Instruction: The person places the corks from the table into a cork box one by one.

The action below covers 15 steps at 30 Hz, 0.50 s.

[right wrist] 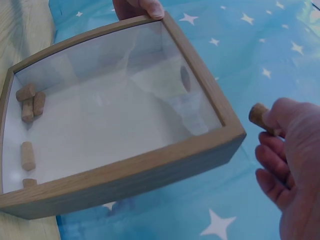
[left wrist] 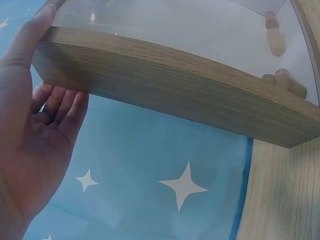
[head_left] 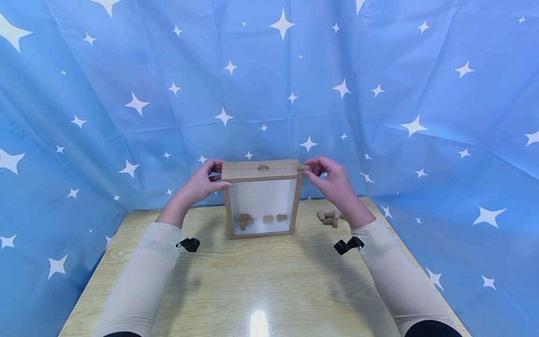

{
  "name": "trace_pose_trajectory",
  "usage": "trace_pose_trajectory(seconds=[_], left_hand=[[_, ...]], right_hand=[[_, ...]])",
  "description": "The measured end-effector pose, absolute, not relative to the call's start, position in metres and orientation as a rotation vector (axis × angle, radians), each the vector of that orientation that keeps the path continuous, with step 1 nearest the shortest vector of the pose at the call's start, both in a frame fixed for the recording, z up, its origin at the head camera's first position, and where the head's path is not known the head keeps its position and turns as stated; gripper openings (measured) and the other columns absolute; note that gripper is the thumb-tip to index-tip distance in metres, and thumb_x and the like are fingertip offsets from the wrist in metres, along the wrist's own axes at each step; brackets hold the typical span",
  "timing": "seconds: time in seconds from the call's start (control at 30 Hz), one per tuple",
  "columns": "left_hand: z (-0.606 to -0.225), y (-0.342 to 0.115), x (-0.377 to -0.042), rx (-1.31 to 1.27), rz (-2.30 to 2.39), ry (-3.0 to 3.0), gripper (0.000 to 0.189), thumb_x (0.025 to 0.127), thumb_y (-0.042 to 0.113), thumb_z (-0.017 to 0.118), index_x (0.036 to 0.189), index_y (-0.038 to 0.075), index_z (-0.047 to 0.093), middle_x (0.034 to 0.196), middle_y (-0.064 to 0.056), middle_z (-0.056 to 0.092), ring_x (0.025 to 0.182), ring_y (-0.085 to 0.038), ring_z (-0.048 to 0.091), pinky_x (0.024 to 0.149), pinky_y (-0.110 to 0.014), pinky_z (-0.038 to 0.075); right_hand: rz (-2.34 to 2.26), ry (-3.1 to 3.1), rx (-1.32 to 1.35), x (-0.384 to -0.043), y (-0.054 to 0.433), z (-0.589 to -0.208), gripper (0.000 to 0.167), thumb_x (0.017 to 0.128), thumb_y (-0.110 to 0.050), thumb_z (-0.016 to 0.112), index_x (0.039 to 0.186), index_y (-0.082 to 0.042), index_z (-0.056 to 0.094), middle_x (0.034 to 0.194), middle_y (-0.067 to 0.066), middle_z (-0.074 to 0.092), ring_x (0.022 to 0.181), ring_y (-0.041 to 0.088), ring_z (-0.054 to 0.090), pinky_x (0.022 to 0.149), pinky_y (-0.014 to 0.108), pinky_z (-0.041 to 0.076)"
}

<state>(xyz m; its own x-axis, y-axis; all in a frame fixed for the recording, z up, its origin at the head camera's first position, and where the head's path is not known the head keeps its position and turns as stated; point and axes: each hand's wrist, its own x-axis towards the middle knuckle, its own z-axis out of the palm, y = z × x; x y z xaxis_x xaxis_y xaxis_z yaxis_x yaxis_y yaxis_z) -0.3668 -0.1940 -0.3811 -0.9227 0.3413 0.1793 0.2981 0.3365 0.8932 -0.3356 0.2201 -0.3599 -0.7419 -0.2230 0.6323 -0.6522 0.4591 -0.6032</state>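
Observation:
A wooden shadow box with a clear front stands upright on the table, a round hole in its top. Several corks lie at the bottom inside it. At the upper left corner my left hand grips the frame, thumb on the front and fingers behind. My right hand pinches a single cork between thumb and fingers, just beside the box's upper right corner. In the right wrist view a gap shows between that cork and the frame.
A small pile of loose corks lies on the wooden table to the right of the box. Behind the table hangs a blue curtain with white stars.

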Motion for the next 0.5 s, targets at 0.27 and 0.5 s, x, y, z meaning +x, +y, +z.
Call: trace_pose_trajectory(seconds=[0.27, 0.5], left_hand=[[-0.381, -0.194, -0.366, 0.612, 1.681, 2.534, 0.079, 0.097, 0.025, 0.090, 0.160, 0.009, 0.044, 0.154, -0.017, 0.051, 0.147, -0.041, 0.052, 0.111, -0.059, 0.054], [-0.381, -0.194, -0.366, 0.611, 1.685, 2.530, 0.079, 0.097, 0.026, 0.090, 0.160, 0.010, 0.044, 0.154, -0.016, 0.050, 0.147, -0.041, 0.052, 0.111, -0.060, 0.054]], right_hand=[[1.228, -2.264, 0.771, -0.343, 0.209, -0.353, 0.020, 0.102, -0.006, 0.081, 0.121, -0.007, 0.079, 0.095, 0.008, 0.069, 0.084, 0.023, 0.064, 0.074, 0.023, 0.054], [1.215, -2.295, 0.822, -0.346, 0.197, -0.343, 0.020, 0.102, -0.007, 0.081, 0.121, -0.008, 0.078, 0.095, 0.005, 0.069, 0.084, 0.022, 0.065, 0.072, 0.027, 0.054]])
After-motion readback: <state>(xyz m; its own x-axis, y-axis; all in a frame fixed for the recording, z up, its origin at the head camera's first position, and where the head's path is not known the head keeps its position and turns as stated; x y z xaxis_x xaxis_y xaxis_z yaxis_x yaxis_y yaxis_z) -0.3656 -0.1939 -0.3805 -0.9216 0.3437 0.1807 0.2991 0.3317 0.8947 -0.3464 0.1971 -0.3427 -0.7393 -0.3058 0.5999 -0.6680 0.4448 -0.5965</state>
